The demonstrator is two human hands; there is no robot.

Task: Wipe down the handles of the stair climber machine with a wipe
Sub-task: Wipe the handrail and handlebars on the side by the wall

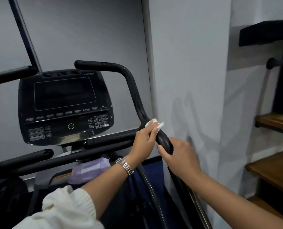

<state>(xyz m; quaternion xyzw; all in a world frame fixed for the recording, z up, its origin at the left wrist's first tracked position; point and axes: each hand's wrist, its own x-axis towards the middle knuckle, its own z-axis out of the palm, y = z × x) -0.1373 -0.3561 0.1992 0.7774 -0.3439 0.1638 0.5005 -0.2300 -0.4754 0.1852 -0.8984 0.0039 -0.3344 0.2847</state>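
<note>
The stair climber's black right handle (pixel 134 90) rises from the lower right, bends and ends in a horizontal grip above the console. My left hand (pixel 145 139), with a metal watch on the wrist, presses a white wipe (pixel 154 122) around this handle just below the bend. My right hand (pixel 178 156) grips the same handle lower down, right below the left hand. A second black handle (pixel 10 74) reaches in from the left edge.
The black console (pixel 64 104) with a dark screen and keypad stands at centre left. A purple wipes pack (pixel 89 169) lies below it. A grey wall (pixel 195 96) runs close along the right handle. Wooden shelves (pixel 274 169) are at the right.
</note>
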